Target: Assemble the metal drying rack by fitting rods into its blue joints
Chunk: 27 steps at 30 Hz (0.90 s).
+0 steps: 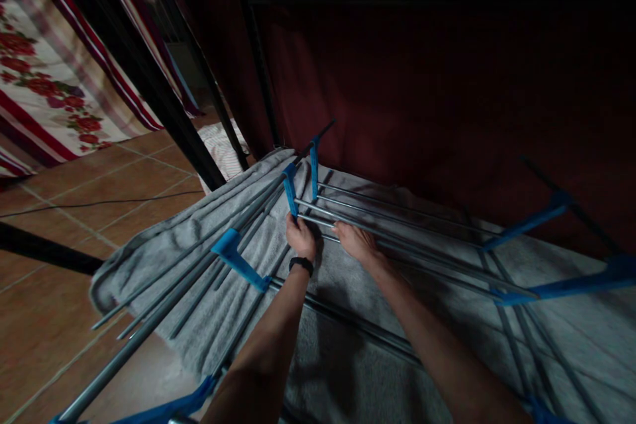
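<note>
A frame of grey metal rods (397, 215) and blue plastic brackets lies on a grey blanket. My left hand (301, 238), with a black band on its wrist, is closed at the lower end of a blue bracket (291, 191), where rods meet it. Just to the right, my right hand (355, 240) has its fingers closed around a thin metal rod (330, 238); its fingertips are partly hidden. Another blue bracket (241, 265) stands nearer on the left, joined to a thicker tube (163, 308). A slim blue bracket (314, 169) rises behind my left hand.
The grey blanket (199, 291) covers the surface below. More blue brackets (561, 288) hold rods on the right. Dark posts (149, 86) rise at the left, before a flowered curtain (54, 79) and a tiled floor (144, 159). Dark red cloth (397, 99) hangs behind.
</note>
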Motion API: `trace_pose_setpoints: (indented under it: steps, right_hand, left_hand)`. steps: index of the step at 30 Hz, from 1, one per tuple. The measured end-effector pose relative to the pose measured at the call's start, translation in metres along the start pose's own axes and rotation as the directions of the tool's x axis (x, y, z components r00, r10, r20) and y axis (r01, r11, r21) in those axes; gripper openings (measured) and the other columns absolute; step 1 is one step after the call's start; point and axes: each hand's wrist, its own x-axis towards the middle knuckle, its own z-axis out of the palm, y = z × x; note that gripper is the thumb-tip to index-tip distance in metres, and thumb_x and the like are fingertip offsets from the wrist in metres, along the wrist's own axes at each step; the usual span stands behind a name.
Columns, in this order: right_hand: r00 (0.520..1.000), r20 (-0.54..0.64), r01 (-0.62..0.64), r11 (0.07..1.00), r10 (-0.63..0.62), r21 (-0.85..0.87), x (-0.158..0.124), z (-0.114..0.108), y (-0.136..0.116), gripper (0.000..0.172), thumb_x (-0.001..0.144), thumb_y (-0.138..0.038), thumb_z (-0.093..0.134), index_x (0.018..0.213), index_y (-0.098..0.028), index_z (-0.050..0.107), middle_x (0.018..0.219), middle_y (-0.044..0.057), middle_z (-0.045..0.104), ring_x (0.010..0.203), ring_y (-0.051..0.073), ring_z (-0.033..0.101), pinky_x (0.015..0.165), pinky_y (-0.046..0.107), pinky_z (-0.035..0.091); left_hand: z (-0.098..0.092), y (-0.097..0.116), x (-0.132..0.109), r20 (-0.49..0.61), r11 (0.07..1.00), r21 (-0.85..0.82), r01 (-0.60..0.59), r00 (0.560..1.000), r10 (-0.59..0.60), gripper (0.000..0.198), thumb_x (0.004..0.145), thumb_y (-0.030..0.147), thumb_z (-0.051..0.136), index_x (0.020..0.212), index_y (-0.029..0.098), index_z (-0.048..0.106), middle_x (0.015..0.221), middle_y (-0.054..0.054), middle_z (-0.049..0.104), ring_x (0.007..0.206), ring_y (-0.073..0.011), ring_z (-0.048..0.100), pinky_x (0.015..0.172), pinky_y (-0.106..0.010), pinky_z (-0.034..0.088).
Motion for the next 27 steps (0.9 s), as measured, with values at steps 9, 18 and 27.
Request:
trace_pose_setpoints:
  steps: [9, 18, 27]
  right_hand:
    - [1.000, -0.008, -0.009, 1.000, 0.010, 0.024, 0.001, 0.000, 0.000, 0.042, 0.108, -0.042, 0.030, 0.125, -0.027, 0.066, 0.110, 0.008, 0.077, 0.102, 0.023, 0.071, 0.082, 0.029, 0.049]
    - [0.997, -0.071, 0.017, 0.999, -0.014, 0.034, 0.005, 0.005, 0.001, 0.041, 0.108, -0.041, 0.033, 0.120, -0.027, 0.070, 0.113, 0.010, 0.076, 0.102, 0.026, 0.070, 0.086, 0.036, 0.051]
    - [0.999, -0.023, 0.042, 0.990, -0.039, 0.135, 0.007, 0.000, -0.002, 0.040, 0.107, -0.042, 0.033, 0.125, -0.025, 0.065, 0.120, 0.008, 0.075, 0.105, 0.026, 0.070, 0.088, 0.041, 0.055]
  left_hand:
    - [-0.001, -0.001, 0.000, 0.018, 1.000, -0.015, -0.022, 1.000, 0.023, 0.032, 0.099, 0.020, 0.045, 0.128, 0.019, 0.060, 0.125, -0.016, 0.069, 0.120, -0.0277, 0.065, 0.104, -0.040, 0.048]
    - [-0.002, 0.005, 0.000, 0.038, 0.999, 0.038, -0.024, 0.999, 0.022, 0.036, 0.101, 0.017, 0.045, 0.134, 0.011, 0.058, 0.127, -0.021, 0.068, 0.117, -0.0279, 0.065, 0.103, -0.040, 0.047]
    - [-0.003, 0.015, 0.005, 0.020, 0.984, 0.164, -0.069, 0.998, 0.066, 0.045, 0.094, 0.016, 0.048, 0.136, 0.000, 0.055, 0.137, -0.026, 0.062, 0.132, -0.0358, 0.057, 0.111, -0.050, 0.044]
